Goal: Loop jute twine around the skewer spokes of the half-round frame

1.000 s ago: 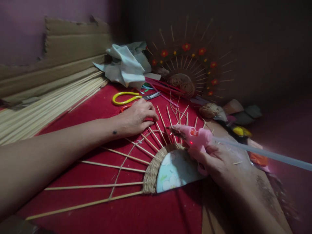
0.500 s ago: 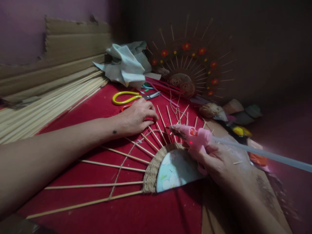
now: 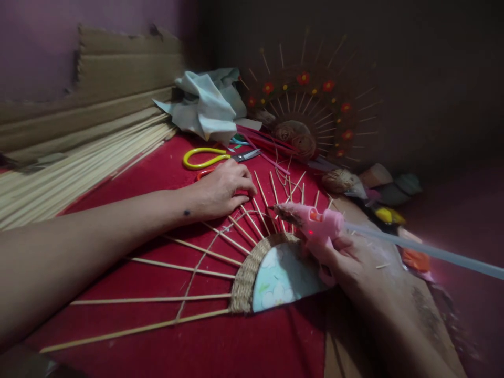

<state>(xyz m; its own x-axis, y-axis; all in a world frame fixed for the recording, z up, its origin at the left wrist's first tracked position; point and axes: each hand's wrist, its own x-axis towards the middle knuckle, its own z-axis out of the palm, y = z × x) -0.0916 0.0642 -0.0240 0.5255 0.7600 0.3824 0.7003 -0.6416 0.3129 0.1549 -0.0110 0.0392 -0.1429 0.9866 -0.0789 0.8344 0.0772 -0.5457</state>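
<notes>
My right hand [image 3: 350, 262] grips a pink hot glue gun [image 3: 325, 223], its darkened, dirty nozzle pointing left over the fan of sticks. A red light glows on its side and a long glue stick [image 3: 425, 244] trails from its back. My left hand [image 3: 230, 191] rests palm down, thumb and fingers pinched at the outer end of a thin wooden stick [image 3: 259, 211]. Such sticks spread out from a woven half-ring [image 3: 241, 286] edging a light-blue floral half-disc [image 3: 275, 278]. A strand of twine [image 3: 202, 254] crosses the sticks; part of it is hidden by my left hand.
Yellow-handled scissors [image 3: 205, 157] lie just beyond my left hand. Bundled pale sticks [image 3: 90, 163] and cardboard [image 3: 129, 68] are at the left, with crumpled cloth [image 3: 207, 105] behind. A flower-decorated stick piece [image 3: 303, 79] stands at the back; balls of twine [image 3: 295, 136] sit before it.
Both hands hold almost the same positions; the glue gun and nozzle have barely moved. The whole view has shifted very slightly.
</notes>
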